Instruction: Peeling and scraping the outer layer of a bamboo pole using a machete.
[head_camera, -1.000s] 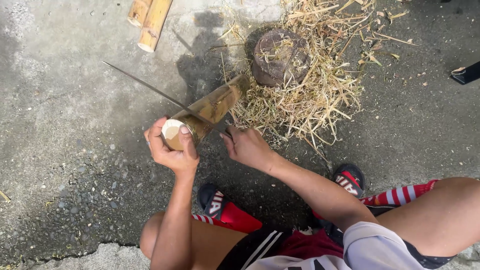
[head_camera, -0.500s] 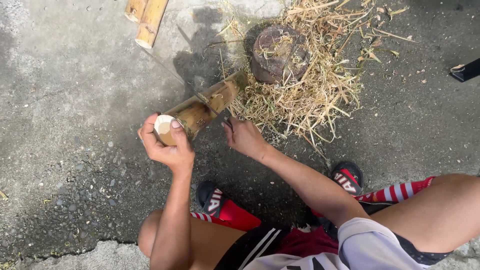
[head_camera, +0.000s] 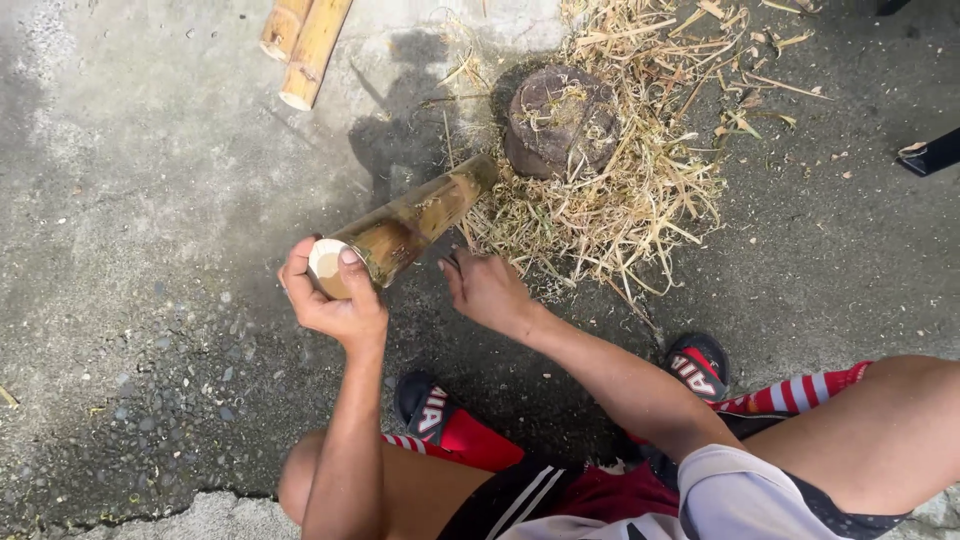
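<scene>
My left hand (head_camera: 335, 300) grips the near cut end of a short bamboo section (head_camera: 410, 222). The section slants up and to the right, and its far end lies at the edge of a heap of straw-like shavings (head_camera: 610, 200). My right hand (head_camera: 487, 292) is closed just right of the bamboo, with a dark knife handle (head_camera: 451, 265) showing at the thumb. The blade is hidden. A round dark wooden block (head_camera: 560, 120) stands in the shavings beyond the bamboo's far end.
Two cut bamboo pieces (head_camera: 305, 40) lie at the top left on the concrete ground (head_camera: 140, 250). A dark object (head_camera: 930, 152) pokes in at the right edge. My legs, in red striped socks (head_camera: 800, 392) and slippers (head_camera: 697, 362), are folded below the hands.
A long thin blade lay across the bamboo one second ago; it is now out of sight. The bamboo's near end has shifted slightly left and my right hand has drawn back from it.
</scene>
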